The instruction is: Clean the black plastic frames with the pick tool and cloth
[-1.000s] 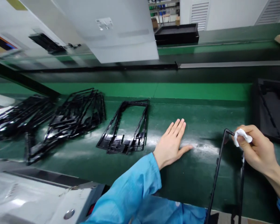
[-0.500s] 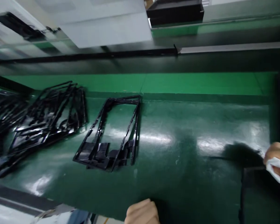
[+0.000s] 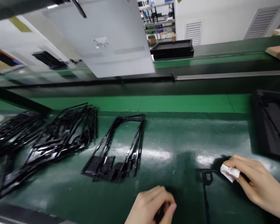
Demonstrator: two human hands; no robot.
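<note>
My right hand (image 3: 254, 183) pinches a folded white wiping cloth (image 3: 230, 172) between thumb and fingers, above the green tabletop. Just left of and below it, a thin black plastic frame (image 3: 205, 193) lies on the table, its lower part out of view. At the bottom centre, my left hand (image 3: 154, 205) is closed with its fingers curled against the thumb; whatever it may hold is hidden. Two or more overlapping black frames (image 3: 114, 168) lie on the table, up and left of my left hand.
Heaps of similar black frames (image 3: 65, 130) cover the left of the table. On the right stands a black tray (image 3: 274, 124). A white board (image 3: 121, 59) hangs beyond the raised back ledge (image 3: 189, 104), and another black tray (image 3: 172, 49) sits on the shelf behind.
The view has tilted up and swung right, so the scene sits lower and further left. My right hand with the white cloth now shows fully, and more of my left hand is visible.
</note>
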